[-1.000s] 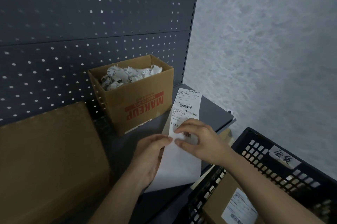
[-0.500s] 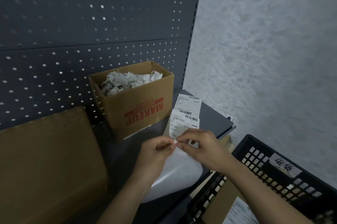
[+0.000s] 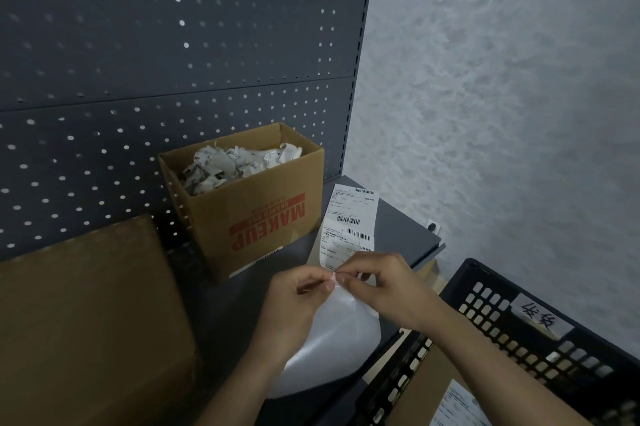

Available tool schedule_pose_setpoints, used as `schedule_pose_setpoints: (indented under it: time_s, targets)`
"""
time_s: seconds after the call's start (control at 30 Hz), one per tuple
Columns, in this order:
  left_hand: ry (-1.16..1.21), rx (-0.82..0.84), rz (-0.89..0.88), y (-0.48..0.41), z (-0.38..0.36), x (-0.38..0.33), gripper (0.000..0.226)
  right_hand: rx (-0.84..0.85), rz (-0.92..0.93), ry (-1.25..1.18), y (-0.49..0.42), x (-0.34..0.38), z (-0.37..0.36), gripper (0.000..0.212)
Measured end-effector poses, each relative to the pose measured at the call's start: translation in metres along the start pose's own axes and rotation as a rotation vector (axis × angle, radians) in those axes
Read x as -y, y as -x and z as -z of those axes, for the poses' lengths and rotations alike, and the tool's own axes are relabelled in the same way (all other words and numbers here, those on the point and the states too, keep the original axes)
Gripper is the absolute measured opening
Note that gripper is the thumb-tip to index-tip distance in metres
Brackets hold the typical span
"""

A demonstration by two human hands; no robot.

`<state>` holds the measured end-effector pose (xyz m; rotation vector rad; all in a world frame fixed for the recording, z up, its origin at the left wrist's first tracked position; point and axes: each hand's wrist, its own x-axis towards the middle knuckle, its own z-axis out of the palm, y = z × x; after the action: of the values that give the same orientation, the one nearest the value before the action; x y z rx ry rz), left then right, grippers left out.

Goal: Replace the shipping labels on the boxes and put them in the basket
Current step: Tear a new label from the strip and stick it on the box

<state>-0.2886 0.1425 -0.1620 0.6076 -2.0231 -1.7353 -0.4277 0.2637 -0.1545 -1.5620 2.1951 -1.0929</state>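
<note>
Head view is showing me a white label strip (image 3: 349,217) with barcodes and small print, standing up over the grey shelf (image 3: 408,235), just right of the MAKEUP carton (image 3: 263,217). Its glossy backing (image 3: 332,349) is curling down below the hands. The left hand (image 3: 298,301) and right hand (image 3: 384,287) are meeting at the strip's lower edge, each pinching it between thumb and forefinger, the other fingers curling loosely. A labelled brown box (image 3: 422,394) is lying in the black basket (image 3: 540,332) at lower right.
</note>
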Motion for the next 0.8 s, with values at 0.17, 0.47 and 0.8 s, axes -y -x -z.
schedule_pose_setpoints:
  time_s: [0.17,0.47,0.8]
  targets:
    - [-0.036,-0.004,0.019,-0.001,0.000,0.001,0.015,-0.015,-0.035,-0.001,-0.001,-0.001,-0.001,0.013]
    - [-0.271,-0.104,-0.064,0.002,0.000,0.006,0.030,-0.245,-0.176,-0.079,-0.006,-0.002,-0.009,0.018]
    - [-0.571,-0.088,-0.124,0.002,0.004,0.005,0.036,-0.418,-0.322,-0.145,-0.014,-0.011,0.006,0.024]
